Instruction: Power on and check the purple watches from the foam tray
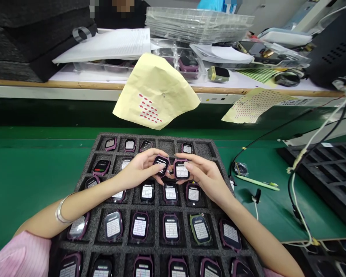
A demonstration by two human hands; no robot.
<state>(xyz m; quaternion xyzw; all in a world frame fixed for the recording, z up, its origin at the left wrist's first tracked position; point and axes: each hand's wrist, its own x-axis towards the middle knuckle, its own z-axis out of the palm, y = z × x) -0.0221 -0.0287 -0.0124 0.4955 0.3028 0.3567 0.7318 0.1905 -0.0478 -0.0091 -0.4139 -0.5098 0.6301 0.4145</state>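
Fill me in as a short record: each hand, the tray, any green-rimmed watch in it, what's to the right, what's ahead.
Left hand: holds text-screen watch, purple rim
Right hand: holds grid-screen watch, purple rim
Tray: dark, compartmented, below both hands, watches in many compartments
Green-rimmed watch: between two purple-rimmed ones in its row
Right of tray: light-green pen
Ahead: yellow sheet hanging at shelf edge

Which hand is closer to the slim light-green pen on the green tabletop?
Right. The right hand is left of the pen; the left hand is farther left.
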